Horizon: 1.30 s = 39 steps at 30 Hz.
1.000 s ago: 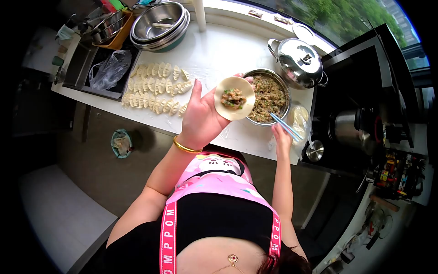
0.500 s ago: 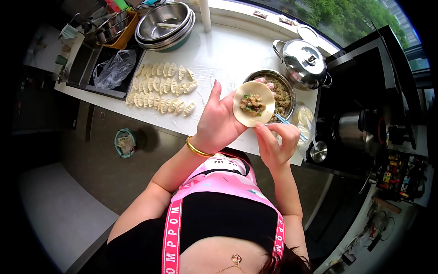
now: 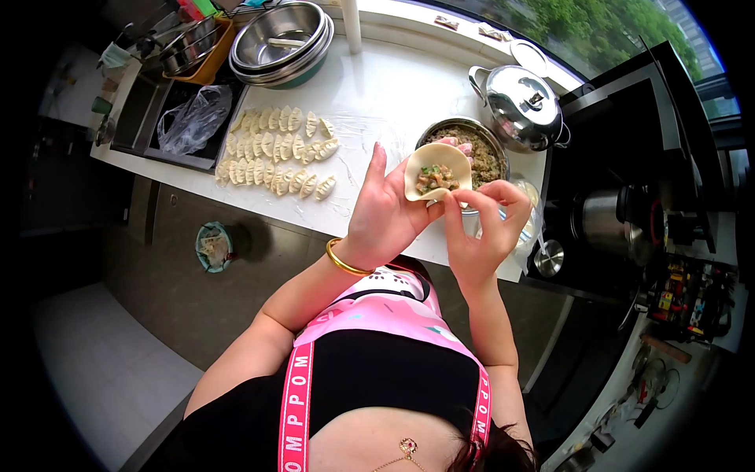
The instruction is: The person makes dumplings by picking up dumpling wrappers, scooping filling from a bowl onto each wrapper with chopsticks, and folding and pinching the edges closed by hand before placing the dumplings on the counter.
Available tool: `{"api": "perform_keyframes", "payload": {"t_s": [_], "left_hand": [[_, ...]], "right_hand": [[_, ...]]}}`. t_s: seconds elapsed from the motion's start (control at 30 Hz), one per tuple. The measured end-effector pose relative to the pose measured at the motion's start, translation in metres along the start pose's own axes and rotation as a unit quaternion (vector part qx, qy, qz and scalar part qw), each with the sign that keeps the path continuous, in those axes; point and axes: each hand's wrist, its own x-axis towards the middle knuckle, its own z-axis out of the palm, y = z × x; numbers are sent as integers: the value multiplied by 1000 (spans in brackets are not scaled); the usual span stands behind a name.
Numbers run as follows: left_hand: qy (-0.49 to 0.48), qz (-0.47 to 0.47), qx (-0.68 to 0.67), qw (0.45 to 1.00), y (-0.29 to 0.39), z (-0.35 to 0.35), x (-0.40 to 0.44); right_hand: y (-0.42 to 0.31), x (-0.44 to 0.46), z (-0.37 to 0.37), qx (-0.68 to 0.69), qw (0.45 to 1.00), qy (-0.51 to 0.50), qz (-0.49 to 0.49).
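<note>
Dumpling wrapper (image 3: 437, 156), topped with filling (image 3: 437, 180), is seen in the head view above the desk (image 3: 381, 86), partly before the bowl (image 3: 458, 119); it is borne on the left hand (image 3: 384, 216), grip spread; its near edge is clamped in the grip of the right hand (image 3: 482, 236); dumplings (image 3: 298, 147) are laid in rows.

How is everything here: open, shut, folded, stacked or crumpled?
Wrapper: partly folded, unsealed, filling showing
Left hand: cradling the wrapper
Right hand: pinching the wrapper's near edge
Dumplings: folded, lying in rows
Filling bowl: uncovered, more filling inside
Pot: lid on
Metal bowls: stacked, top one uncovered
Plastic bag: crumpled
Floor bin: uncovered, something inside
</note>
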Motion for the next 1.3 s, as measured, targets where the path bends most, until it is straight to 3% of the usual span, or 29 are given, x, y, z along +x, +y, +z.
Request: {"api": "perform_keyframes", "payload": {"t_s": [0.27, 0.43, 0.6, 0.77, 0.9, 1.07, 1.27, 1.3], "left_hand": [[13, 19, 29, 999, -5, -5, 0], [10, -13, -33, 999, -1, -2, 3], [7, -17, -29, 999, 2, -2, 3], [3, -22, -22, 1000, 1, -1, 4], [3, -10, 5, 1000, -3, -2, 5], [18, -5, 27, 999, -10, -5, 5], [19, 14, 36, 999, -18, -8, 4], [15, 22, 92, 995, -18, -9, 3]], "right_hand": [[0, -4, 0, -79, 997, -2, -26], [14, -16, -7, -98, 979, 5, -181], [20, -22, -4, -93, 978, 37, -184], [21, -20, -7, -109, 969, -5, -220], [15, -17, -4, -95, 975, -3, -201], [9, -8, -1, -82, 992, 13, -90], [6, 9, 10, -64, 997, 43, -26], [4, 11, 11, -61, 997, 43, -5]]}}
